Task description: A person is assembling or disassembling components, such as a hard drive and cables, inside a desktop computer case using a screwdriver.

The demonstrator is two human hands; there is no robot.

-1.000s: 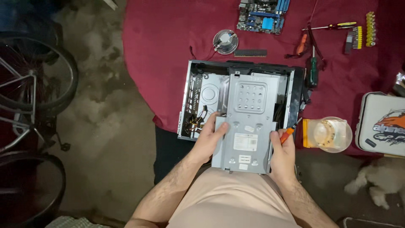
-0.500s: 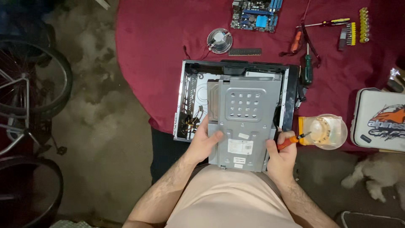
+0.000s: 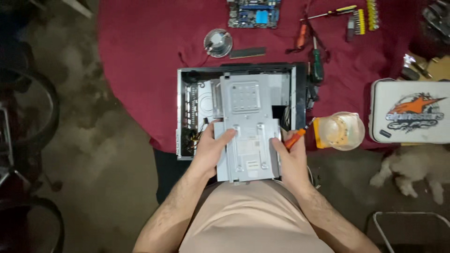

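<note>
Both hands (image 3: 213, 150) (image 3: 290, 157) grip the metal bracket (image 3: 246, 140); right pinches orange screwdriver (image 3: 296, 137); jar (image 3: 344, 131) beside.

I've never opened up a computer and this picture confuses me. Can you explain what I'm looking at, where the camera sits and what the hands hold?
The camera sits on the person's head and looks straight down, so you see their own two arms. An open computer case lies on a dark red cloth. Both hands grip a grey metal bracket over the case: the left hand on its left edge, the right hand on its right edge. The right hand also holds an orange-handled screwdriver. On the cloth lie a circuit board, a round fan, more screwdrivers, a clear plastic jar and a white case. A pale furry animal lies on the floor.
</note>
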